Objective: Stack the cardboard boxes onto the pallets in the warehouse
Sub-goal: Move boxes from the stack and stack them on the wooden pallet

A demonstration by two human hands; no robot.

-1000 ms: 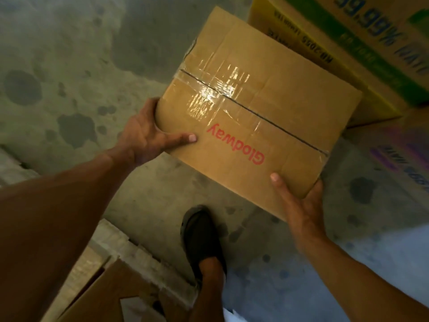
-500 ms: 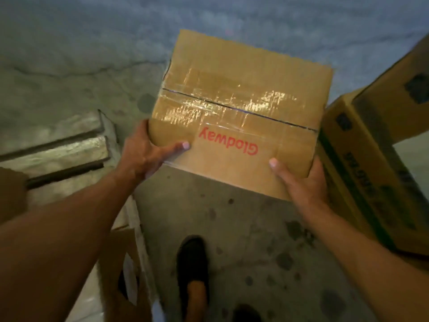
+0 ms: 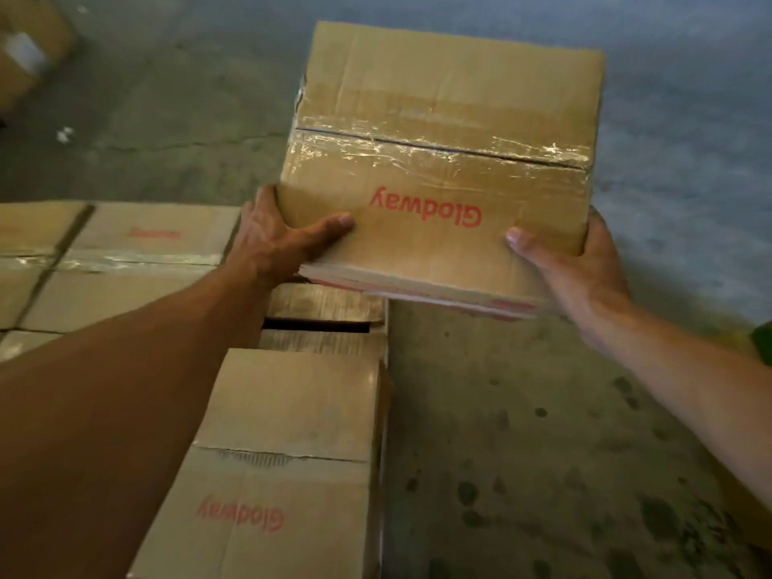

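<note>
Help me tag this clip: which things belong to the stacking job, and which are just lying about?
Job: taped Glodway box, held by left hand and right hand; stacked boxes.
Lying about: white scrap on floor; far box, top left.

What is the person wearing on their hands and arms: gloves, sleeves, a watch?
Nothing shows. The left hand and right hand are bare, without gloves. The left forearm and right forearm are uncovered to the frame edge: no sleeves, watch or wristband in view.
</note>
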